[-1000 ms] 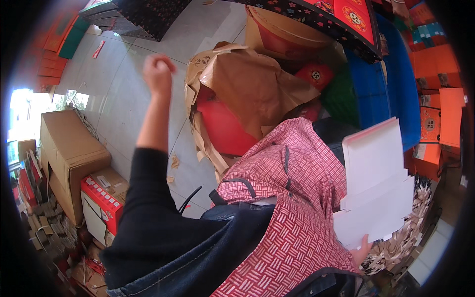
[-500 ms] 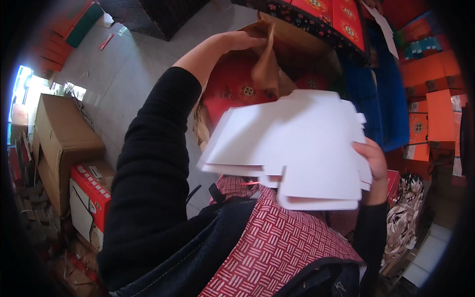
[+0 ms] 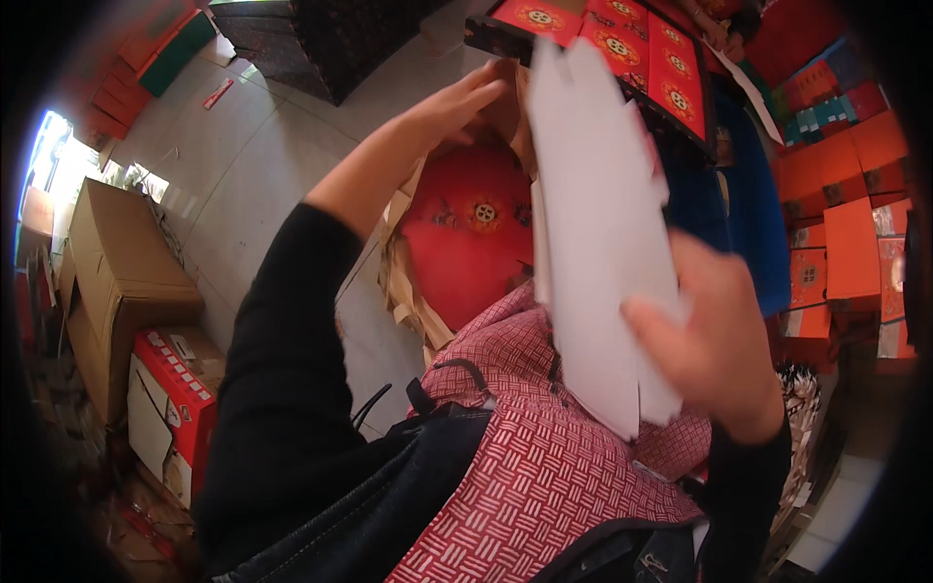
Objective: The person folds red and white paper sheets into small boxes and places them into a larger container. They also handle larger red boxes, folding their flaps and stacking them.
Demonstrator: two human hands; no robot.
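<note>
Centrally, a sheaf of white card blanks [image 3: 598, 243] stands nearly upright, its lower end pinched in the right hand [image 3: 714, 345], whose grip is closed on the sheaf with the thumb across the front face. How many blanks are in the sheaf cannot be counted; at least two overlapping edges show. Behind and just left of it lies one round red lid [image 3: 466, 238] in a nest of brown paper [image 3: 403, 291]. The left hand [image 3: 457, 102] reaches past the sheaf's top edge, fingers extended and loose, touching the brown paper's upper fold; it holds nothing visible. To handle the sheaf well, the judgement is to keep the thumb pressing flat so the blanks do not fan or slip. Further out: three red patterned boxes [image 3: 622, 44] in a row above, one brown carton [image 3: 121, 282] and one red-and-white carton [image 3: 170, 408] on the floor [image 3: 243, 165] at left.
</note>
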